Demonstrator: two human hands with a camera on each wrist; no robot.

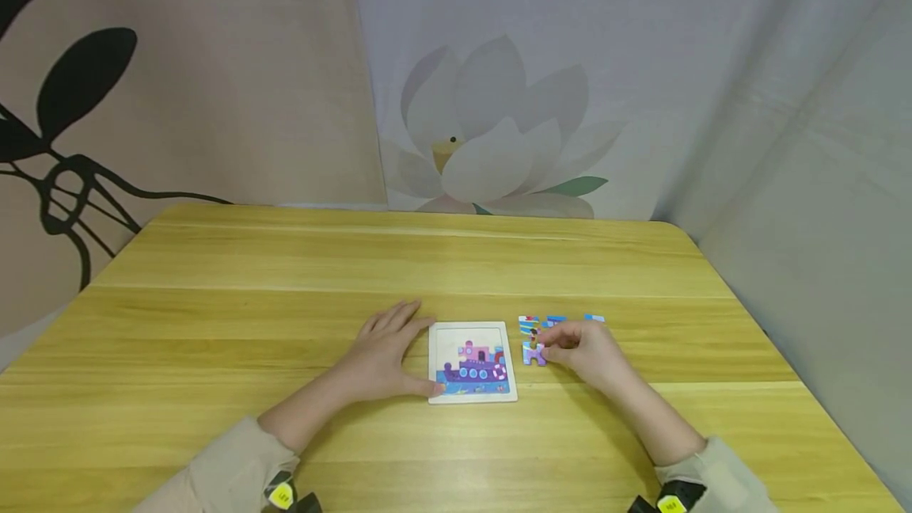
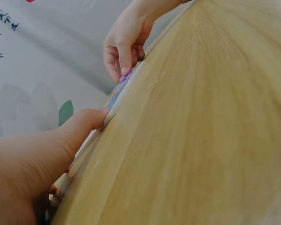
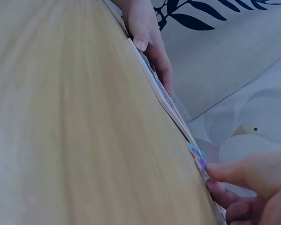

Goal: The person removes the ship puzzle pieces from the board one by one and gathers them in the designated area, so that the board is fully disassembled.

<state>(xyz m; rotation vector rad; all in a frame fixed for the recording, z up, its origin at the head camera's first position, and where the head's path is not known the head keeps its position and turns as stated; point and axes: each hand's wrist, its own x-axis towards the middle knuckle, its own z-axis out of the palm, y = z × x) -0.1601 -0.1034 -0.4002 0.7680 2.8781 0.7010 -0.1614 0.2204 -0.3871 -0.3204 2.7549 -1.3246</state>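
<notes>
Surface (image 1: 285,323): wood-grain, pale. Left hand (image 1: 381,359): fingers spread along the left side of the puzzle tray, thumb on its lower-left edge. Right hand (image 1: 587,351): thumb and finger pinch a purple piece. Puzzle tray (image 1: 449,340): flat on surface, between the hands; ship picture partly assembled, bare at upper left. Loose pieces (image 1: 529,324): right of tray, beyond right hand, some partly hidden. Purple piece (image 1: 531,355): just right of tray.

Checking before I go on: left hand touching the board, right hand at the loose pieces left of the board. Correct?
Not quite: the pieces lie right of the board, as the head view shows. The left hand does touch the board, and the right hand is at the pieces.
</notes>
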